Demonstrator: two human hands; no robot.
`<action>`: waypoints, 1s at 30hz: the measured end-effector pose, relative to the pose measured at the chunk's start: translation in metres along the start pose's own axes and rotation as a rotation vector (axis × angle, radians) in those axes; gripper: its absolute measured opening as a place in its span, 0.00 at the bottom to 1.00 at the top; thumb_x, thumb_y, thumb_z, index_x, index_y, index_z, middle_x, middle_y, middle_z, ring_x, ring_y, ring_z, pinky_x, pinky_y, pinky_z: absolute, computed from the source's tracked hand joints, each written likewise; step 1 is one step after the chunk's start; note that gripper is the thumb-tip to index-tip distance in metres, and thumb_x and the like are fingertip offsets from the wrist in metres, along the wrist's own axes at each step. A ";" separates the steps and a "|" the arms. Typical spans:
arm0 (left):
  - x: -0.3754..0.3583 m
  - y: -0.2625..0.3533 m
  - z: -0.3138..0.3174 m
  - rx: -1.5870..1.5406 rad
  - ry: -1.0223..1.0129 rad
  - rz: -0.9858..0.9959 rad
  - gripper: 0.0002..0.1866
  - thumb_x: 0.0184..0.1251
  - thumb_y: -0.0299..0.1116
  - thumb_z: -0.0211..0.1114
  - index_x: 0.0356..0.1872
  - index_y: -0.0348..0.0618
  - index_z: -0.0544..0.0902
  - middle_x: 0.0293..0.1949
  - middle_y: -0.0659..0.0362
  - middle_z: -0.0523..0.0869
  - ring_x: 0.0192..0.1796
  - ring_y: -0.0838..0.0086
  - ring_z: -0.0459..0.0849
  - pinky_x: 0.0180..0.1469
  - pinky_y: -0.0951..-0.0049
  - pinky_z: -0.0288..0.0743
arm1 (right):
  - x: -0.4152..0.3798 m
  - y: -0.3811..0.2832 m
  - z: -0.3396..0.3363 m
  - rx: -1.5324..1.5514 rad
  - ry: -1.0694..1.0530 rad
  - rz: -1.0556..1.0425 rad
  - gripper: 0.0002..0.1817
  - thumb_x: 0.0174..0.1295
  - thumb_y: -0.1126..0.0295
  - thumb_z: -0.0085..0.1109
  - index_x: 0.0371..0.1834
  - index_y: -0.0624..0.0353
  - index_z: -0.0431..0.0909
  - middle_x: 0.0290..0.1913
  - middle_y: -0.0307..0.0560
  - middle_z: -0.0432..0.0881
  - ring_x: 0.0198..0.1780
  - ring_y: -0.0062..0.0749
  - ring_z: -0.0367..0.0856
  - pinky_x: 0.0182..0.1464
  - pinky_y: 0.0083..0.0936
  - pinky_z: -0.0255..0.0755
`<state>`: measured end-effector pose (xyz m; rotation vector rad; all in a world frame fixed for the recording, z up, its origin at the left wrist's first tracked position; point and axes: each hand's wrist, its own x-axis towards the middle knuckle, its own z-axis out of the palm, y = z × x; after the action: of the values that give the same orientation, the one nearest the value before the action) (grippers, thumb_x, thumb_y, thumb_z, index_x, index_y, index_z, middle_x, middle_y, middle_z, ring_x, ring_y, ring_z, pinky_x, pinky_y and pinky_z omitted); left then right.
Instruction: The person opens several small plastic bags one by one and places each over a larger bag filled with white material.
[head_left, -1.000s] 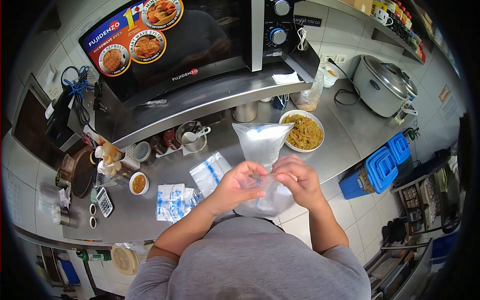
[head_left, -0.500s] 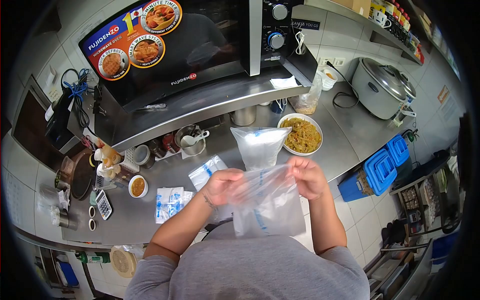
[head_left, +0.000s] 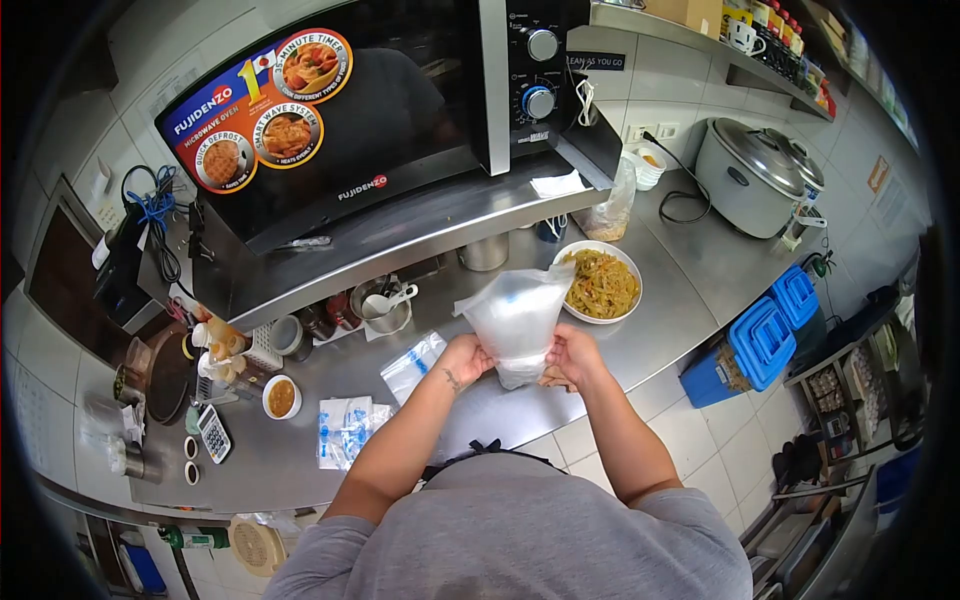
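Observation:
Both hands are at the lower part of a clear plastic bag [head_left: 516,318] in front of me on the steel counter. Whitish contents show through the film, and its top flares wide with loose corners. My left hand [head_left: 470,358] grips the bag's lower left side, fingers curled and partly hidden behind it. On the opposite side my right hand [head_left: 573,357] pinches the film low down, near the bag's crumpled bottom end. Just beyond the right hand stands a white bowl of noodles with vegetables [head_left: 602,283]. A folded pack of plastic bags [head_left: 412,366] lies beside my left forearm.
A second stack of blue-printed bags [head_left: 346,430] lies to the left, near a bowl of brown sauce [head_left: 282,398] and a calculator [head_left: 213,434]. A microwave [head_left: 380,110] stands on a raised shelf. A rice cooker [head_left: 752,175] sits at the back right, blue-lidded bins [head_left: 755,340] below.
The empty plastic bag held up near my chest has moved forward to the white-filled bag on the counter. Both hands are now lower around that bag's base.

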<state>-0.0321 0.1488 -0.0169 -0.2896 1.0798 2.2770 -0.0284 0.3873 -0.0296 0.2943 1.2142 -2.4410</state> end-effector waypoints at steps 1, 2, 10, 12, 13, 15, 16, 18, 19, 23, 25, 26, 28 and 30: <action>-0.002 0.000 0.003 0.220 0.133 0.026 0.12 0.71 0.33 0.51 0.48 0.39 0.77 0.44 0.53 0.84 0.44 0.69 0.85 0.43 0.67 0.83 | -0.008 -0.004 0.004 -0.252 0.106 -0.071 0.10 0.63 0.66 0.53 0.36 0.63 0.77 0.31 0.43 0.81 0.28 0.24 0.79 0.30 0.22 0.75; -0.008 -0.002 0.000 0.215 0.134 0.015 0.12 0.71 0.33 0.51 0.48 0.39 0.77 0.44 0.53 0.84 0.44 0.69 0.85 0.43 0.67 0.83 | -0.018 -0.008 0.007 -0.251 0.114 -0.062 0.10 0.63 0.66 0.53 0.36 0.63 0.77 0.31 0.43 0.81 0.28 0.24 0.79 0.30 0.22 0.75; -0.048 0.032 0.105 0.540 -0.026 1.186 0.48 0.53 0.62 0.70 0.65 0.37 0.63 0.61 0.51 0.72 0.63 0.67 0.72 0.65 0.66 0.64 | -0.021 -0.032 0.073 -0.606 0.025 -0.727 0.27 0.65 0.52 0.57 0.56 0.64 0.71 0.49 0.47 0.79 0.50 0.35 0.78 0.54 0.33 0.71; -0.018 0.005 0.081 0.598 0.046 1.114 0.45 0.52 0.58 0.73 0.62 0.37 0.66 0.57 0.53 0.75 0.59 0.70 0.74 0.61 0.69 0.68 | -0.013 0.001 0.067 -0.628 0.020 -0.808 0.31 0.65 0.48 0.55 0.57 0.65 0.70 0.50 0.50 0.79 0.51 0.39 0.78 0.54 0.34 0.70; -0.002 -0.009 0.066 0.663 0.114 1.043 0.42 0.51 0.55 0.76 0.59 0.36 0.69 0.53 0.55 0.78 0.55 0.72 0.77 0.58 0.71 0.71 | -0.011 0.016 0.061 -0.641 0.011 -0.895 0.34 0.65 0.43 0.53 0.58 0.66 0.69 0.52 0.54 0.78 0.51 0.43 0.78 0.54 0.36 0.70; 0.013 -0.031 0.047 0.648 0.156 1.040 0.42 0.48 0.56 0.77 0.56 0.36 0.71 0.48 0.54 0.81 0.50 0.68 0.80 0.53 0.70 0.74 | -0.010 0.036 0.044 -0.795 0.085 -0.925 0.36 0.65 0.41 0.50 0.58 0.67 0.68 0.52 0.57 0.77 0.51 0.47 0.78 0.54 0.37 0.70; 0.019 -0.045 0.035 0.650 0.188 1.052 0.42 0.45 0.57 0.78 0.53 0.36 0.72 0.43 0.53 0.84 0.45 0.65 0.84 0.49 0.70 0.77 | -0.009 0.049 0.035 -0.939 0.156 -0.972 0.38 0.65 0.38 0.47 0.58 0.68 0.68 0.51 0.60 0.77 0.50 0.52 0.78 0.53 0.39 0.70; 0.021 -0.059 0.016 0.678 0.141 0.940 0.42 0.49 0.60 0.74 0.55 0.35 0.71 0.47 0.50 0.82 0.51 0.65 0.82 0.54 0.67 0.75 | -0.009 0.059 0.024 -1.010 0.138 -0.921 0.41 0.64 0.35 0.44 0.57 0.69 0.68 0.49 0.63 0.77 0.49 0.58 0.76 0.53 0.42 0.69; 0.018 -0.063 0.011 0.756 0.111 0.971 0.43 0.50 0.60 0.73 0.57 0.35 0.70 0.52 0.47 0.80 0.55 0.62 0.80 0.56 0.64 0.73 | -0.011 0.064 0.022 -0.983 0.138 -0.968 0.41 0.64 0.35 0.43 0.58 0.68 0.68 0.49 0.63 0.76 0.50 0.60 0.76 0.53 0.42 0.68; 0.000 -0.089 -0.014 1.091 0.235 0.775 0.38 0.55 0.47 0.72 0.62 0.35 0.68 0.63 0.43 0.70 0.67 0.52 0.69 0.67 0.58 0.63 | -0.011 0.085 -0.016 -1.115 0.048 -0.834 0.35 0.64 0.42 0.51 0.59 0.64 0.69 0.52 0.62 0.76 0.54 0.60 0.73 0.55 0.44 0.66; -0.026 -0.094 -0.036 1.311 0.250 0.829 0.35 0.56 0.40 0.70 0.62 0.36 0.68 0.64 0.44 0.69 0.69 0.50 0.66 0.69 0.58 0.61 | -0.040 0.065 -0.006 -1.428 0.084 -0.852 0.32 0.61 0.47 0.56 0.59 0.63 0.70 0.53 0.61 0.75 0.56 0.60 0.71 0.57 0.45 0.63; -0.040 -0.093 -0.047 1.547 0.225 0.874 0.33 0.56 0.33 0.68 0.63 0.37 0.68 0.66 0.44 0.67 0.70 0.49 0.62 0.71 0.58 0.58 | -0.047 0.053 -0.002 -1.735 0.162 -0.885 0.31 0.58 0.52 0.61 0.60 0.61 0.70 0.55 0.60 0.75 0.57 0.59 0.70 0.59 0.45 0.61; -0.088 -0.079 -0.061 1.503 0.240 0.841 0.29 0.56 0.28 0.65 0.63 0.43 0.72 0.69 0.46 0.64 0.73 0.51 0.58 0.74 0.53 0.51 | -0.045 0.046 -0.016 -1.706 0.185 -0.874 0.33 0.51 0.58 0.67 0.60 0.61 0.71 0.58 0.59 0.75 0.60 0.57 0.69 0.62 0.46 0.57; -0.133 -0.074 -0.093 1.552 0.472 0.884 0.28 0.56 0.32 0.67 0.61 0.44 0.75 0.69 0.47 0.64 0.73 0.49 0.58 0.73 0.48 0.49 | -0.040 0.060 -0.038 -1.731 0.184 -0.854 0.32 0.52 0.57 0.67 0.59 0.60 0.72 0.58 0.58 0.75 0.60 0.57 0.69 0.63 0.47 0.56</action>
<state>0.1129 0.0581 -0.0669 0.4007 3.2269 1.1747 0.0343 0.3955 -0.0807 -0.6182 3.3061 -0.8352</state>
